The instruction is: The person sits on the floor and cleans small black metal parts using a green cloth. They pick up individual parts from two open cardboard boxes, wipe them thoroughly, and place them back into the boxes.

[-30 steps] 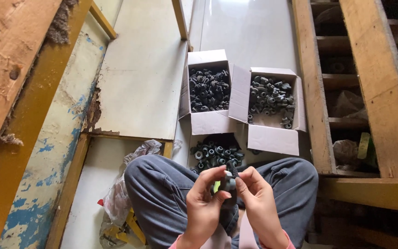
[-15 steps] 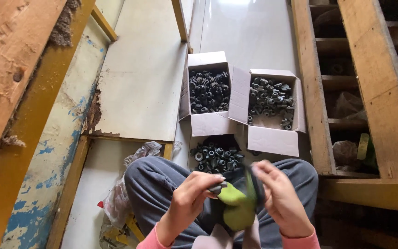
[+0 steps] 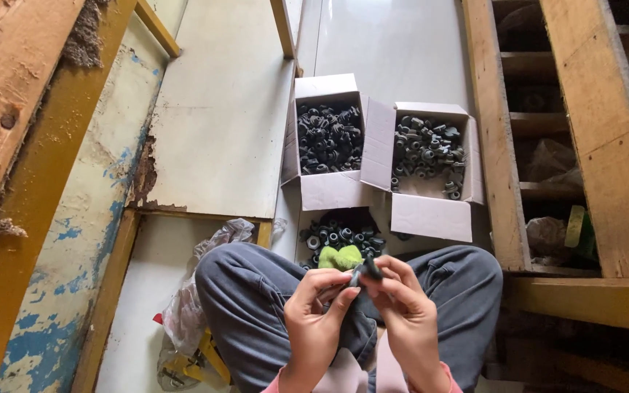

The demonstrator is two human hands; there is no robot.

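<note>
My left hand (image 3: 316,311) and my right hand (image 3: 406,314) meet above my crossed legs in grey trousers. Together their fingertips pinch one small dark round part (image 3: 368,271). A green cloth (image 3: 341,257) lies just behind my fingers, on my lap. Beyond it sits a black heap of similar small dark parts (image 3: 341,233) on the floor. Two open white cardboard boxes, the left box (image 3: 327,138) and the right box (image 3: 429,159), stand farther out, both filled with the same dark parts.
A crumpled clear plastic bag (image 3: 191,306) with yellow items lies by my left knee. A worn white board (image 3: 220,124) and a yellow-and-blue painted beam (image 3: 60,218) run along the left. Wooden pallet slats (image 3: 584,145) stand at the right.
The green cloth, held up between my hands half a second ago, now lies down on my lap. My hands have closed together on one small dark part.
</note>
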